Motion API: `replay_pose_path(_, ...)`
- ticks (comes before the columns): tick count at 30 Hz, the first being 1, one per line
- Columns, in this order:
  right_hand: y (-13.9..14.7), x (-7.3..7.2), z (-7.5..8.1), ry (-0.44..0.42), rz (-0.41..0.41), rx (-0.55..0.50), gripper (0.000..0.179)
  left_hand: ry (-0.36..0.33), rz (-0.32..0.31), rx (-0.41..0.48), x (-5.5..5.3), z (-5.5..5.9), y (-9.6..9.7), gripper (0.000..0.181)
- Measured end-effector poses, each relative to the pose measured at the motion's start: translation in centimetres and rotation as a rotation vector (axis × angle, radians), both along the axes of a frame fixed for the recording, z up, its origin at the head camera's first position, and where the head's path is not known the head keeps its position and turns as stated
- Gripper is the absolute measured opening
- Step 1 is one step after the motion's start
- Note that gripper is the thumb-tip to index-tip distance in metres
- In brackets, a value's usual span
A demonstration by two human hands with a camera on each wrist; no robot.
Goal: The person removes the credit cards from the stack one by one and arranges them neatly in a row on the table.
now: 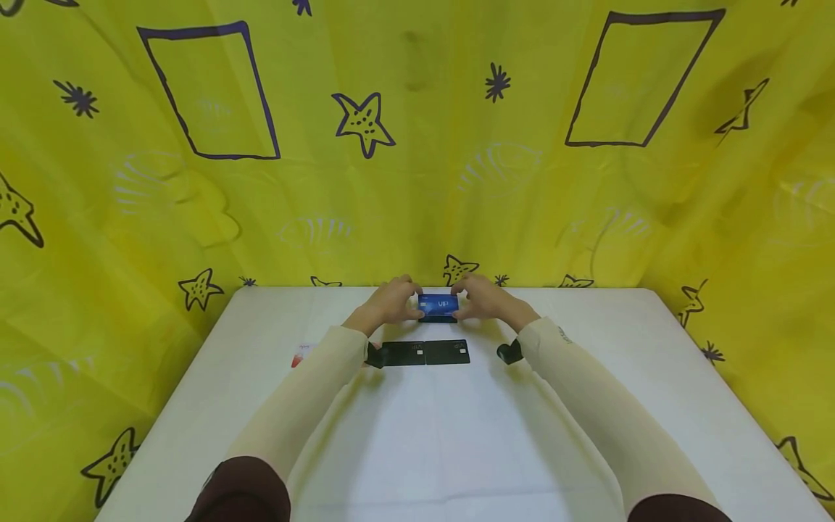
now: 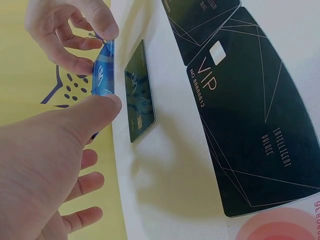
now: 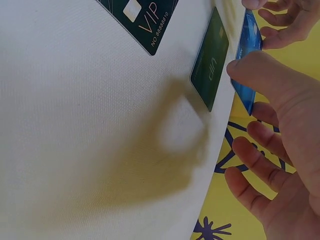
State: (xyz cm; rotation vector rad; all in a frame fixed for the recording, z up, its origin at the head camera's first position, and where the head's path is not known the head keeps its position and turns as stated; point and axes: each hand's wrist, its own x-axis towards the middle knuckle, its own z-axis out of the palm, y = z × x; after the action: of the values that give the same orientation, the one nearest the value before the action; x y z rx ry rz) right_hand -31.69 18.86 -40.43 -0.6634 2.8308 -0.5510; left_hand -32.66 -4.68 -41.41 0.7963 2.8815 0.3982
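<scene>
Between both hands a blue bank-style card (image 1: 438, 304) marked VIP is held up near the back of the table. My left hand (image 1: 393, 301) pinches its left edge with thumb and fingers. The opposite edge is pinched the same way by my right hand (image 1: 483, 297). In both wrist views the blue card is tilted and lifted off the tabletop. Just in front of and below it lies a dark green VIP card (image 3: 211, 65) flat on the white cloth. The lower fingers of the right hand (image 3: 295, 145) are spread loosely, away from the card.
Two black VIP cards (image 1: 404, 353) (image 1: 447, 351) lie side by side nearer me. Left of them, a white and red card (image 1: 301, 354) is partly hidden by the left sleeve. A yellow patterned curtain (image 1: 417, 188) stands behind the white table (image 1: 443, 449).
</scene>
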Motion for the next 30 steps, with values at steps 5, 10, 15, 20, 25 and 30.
replay_pose_path(5, 0.0, 0.2, 0.2, -0.004, 0.0, -0.009, 0.052, 0.017, -0.008, -0.003, 0.1, 0.0, 0.0, 0.051)
replay_pose_path(10, 0.3, 0.3, 0.2, -0.003, 0.008, -0.029, 0.051, 0.022, -0.017, -0.001, 0.3, 0.3, 0.0, 0.051)
replay_pose_path(15, 0.8, 0.3, 0.3, 0.011, 0.018, -0.041, 0.051, 0.045, -0.043, 0.001, 0.4, 0.5, 0.2, 0.051)
replay_pose_path(20, 1.3, 0.5, 0.6, 0.045, 0.05, -0.032, 0.05, 0.042, -0.049, 0.009, 0.8, 0.6, 0.6, 0.051)
replay_pose_path(25, 2.0, 0.8, 0.9, 0.049, 0.081, -0.051, 0.048, 0.061, -0.071, 0.011, 1.1, 0.7, 1.1, 0.051)
replay_pose_path(30, 3.1, 1.2, 1.2, 0.065, 0.104, -0.062, 0.047, 0.088, -0.105, 0.029, 1.5, 0.9, 1.7, 0.052)
